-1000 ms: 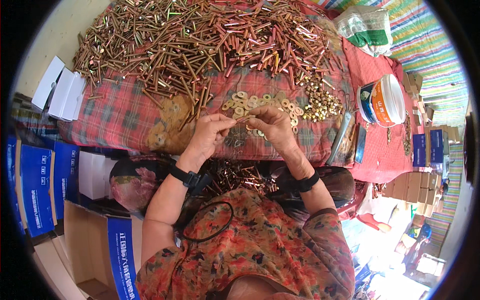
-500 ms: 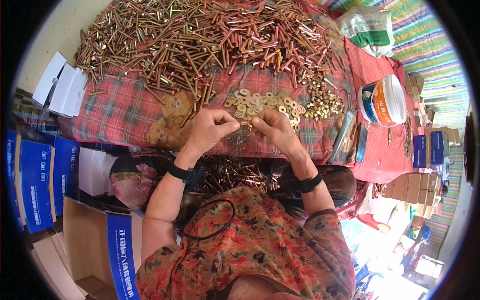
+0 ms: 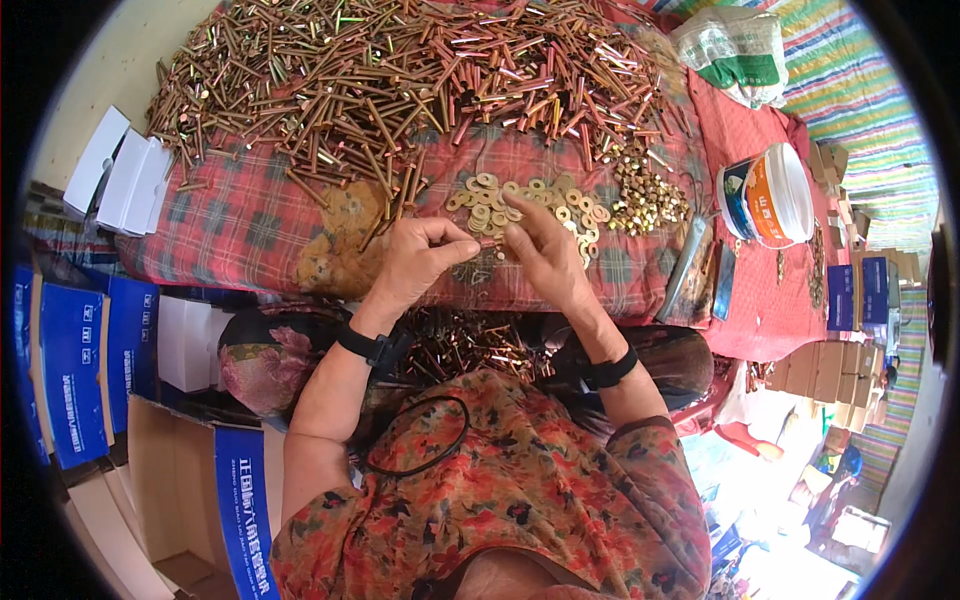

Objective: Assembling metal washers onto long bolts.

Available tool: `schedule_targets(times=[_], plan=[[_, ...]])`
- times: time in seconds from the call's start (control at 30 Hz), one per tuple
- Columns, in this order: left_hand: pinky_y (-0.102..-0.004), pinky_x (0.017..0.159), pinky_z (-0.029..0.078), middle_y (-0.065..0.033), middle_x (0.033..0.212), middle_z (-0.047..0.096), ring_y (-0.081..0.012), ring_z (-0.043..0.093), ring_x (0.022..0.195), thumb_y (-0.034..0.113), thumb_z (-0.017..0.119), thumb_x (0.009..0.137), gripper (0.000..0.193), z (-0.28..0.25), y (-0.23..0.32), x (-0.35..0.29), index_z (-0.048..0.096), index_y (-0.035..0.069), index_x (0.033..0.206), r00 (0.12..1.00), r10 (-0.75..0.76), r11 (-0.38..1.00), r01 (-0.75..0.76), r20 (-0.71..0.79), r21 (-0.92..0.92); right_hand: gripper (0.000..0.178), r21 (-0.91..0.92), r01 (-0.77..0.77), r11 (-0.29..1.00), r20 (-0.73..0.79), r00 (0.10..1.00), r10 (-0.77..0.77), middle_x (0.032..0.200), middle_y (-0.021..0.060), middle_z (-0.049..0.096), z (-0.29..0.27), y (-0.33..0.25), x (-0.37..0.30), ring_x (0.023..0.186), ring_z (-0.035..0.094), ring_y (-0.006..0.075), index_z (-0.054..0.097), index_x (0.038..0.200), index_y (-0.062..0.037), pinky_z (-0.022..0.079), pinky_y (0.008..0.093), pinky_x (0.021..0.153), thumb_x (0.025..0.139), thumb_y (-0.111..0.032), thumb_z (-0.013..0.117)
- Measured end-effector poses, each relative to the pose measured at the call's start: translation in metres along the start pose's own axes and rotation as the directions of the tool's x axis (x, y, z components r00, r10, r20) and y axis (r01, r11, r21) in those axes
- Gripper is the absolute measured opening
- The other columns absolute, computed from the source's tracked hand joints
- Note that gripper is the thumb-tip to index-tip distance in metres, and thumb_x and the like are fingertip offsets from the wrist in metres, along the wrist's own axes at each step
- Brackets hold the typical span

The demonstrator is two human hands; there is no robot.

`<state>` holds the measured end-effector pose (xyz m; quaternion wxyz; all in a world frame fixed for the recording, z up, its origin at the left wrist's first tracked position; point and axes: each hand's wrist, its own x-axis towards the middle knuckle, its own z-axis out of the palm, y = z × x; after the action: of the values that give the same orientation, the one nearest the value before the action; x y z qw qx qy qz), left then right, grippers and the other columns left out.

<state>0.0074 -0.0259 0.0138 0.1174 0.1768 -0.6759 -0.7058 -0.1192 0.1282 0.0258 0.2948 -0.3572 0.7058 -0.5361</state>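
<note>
Thumb and index finger of my left hand (image 3: 415,258) are pinched on a bolt (image 3: 488,242), of which only a short coppery end shows past the fingertips. Just to its right is my right hand (image 3: 550,255), thumb and index finger apart, with nothing visible between them. The raised index finger overlaps the flat brass-coloured washers (image 3: 482,212) lying beyond. Small gold-coloured nuts (image 3: 648,195) are heaped right of the washers. A wide pile of coppery bolts (image 3: 390,90) covers the far part of the plaid cloth (image 3: 235,205).
A white bucket (image 3: 790,195) with an orange label stands at the right, near a flat metal bar (image 3: 686,258). Behind it slumps a white-and-green sack (image 3: 735,60). More bolts (image 3: 470,345) lie in my lap. Blue cartons (image 3: 75,360) and an opened box (image 3: 170,470) are at the left.
My right thumb and index finger have parted and come off the bolt, the index finger lifting toward the washers. My left hand stays in place, still pinching.
</note>
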Motion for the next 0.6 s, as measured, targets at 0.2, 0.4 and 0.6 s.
schedule_targets(times=[0.2,0.4,0.6], plan=[[-0.0199,0.057,0.038,0.0009,0.067,0.061,-0.0042,0.05,0.061,0.012,0.069,0.076,0.011,0.0,0.001,0.001,0.068,0.0,0.078,0.999,-0.05,0.998,0.05,-0.002,-0.05,0.053,-0.213,0.14,0.967,-0.027,0.988,-0.149,0.08,0.003,0.056,0.001,-0.015,-0.003,0.073,0.051,0.0086,0.033,0.136,-0.0018,0.044,0.0238,0.067,0.089,-0.01,0.057],[-0.0198,0.057,0.038,0.0008,0.067,0.061,-0.0042,0.05,0.061,0.012,0.069,0.076,0.012,0.0,-0.001,0.002,0.067,0.0,0.077,0.998,-0.062,0.995,0.062,0.002,-0.084,0.06,-0.242,0.192,0.951,-0.021,0.979,-0.203,0.082,0.0061,0.059,0.003,-0.009,-0.002,0.072,0.055,0.011,0.032,0.138,-0.0056,0.045,0.0249,0.066,0.086,-0.007,0.06],[-0.02,0.057,0.039,0.0005,0.066,0.061,-0.0045,0.051,0.061,0.012,0.069,0.076,0.012,-0.001,-0.003,0.002,0.067,0.0,0.076,0.995,-0.102,0.99,0.1,-0.009,-0.103,0.061,-0.248,0.222,0.943,-0.01,0.973,-0.231,0.083,0.0103,0.061,0.004,-0.004,-0.001,0.075,0.054,0.0077,0.028,0.14,-0.0068,0.045,0.0238,0.067,0.087,-0.01,0.059]])
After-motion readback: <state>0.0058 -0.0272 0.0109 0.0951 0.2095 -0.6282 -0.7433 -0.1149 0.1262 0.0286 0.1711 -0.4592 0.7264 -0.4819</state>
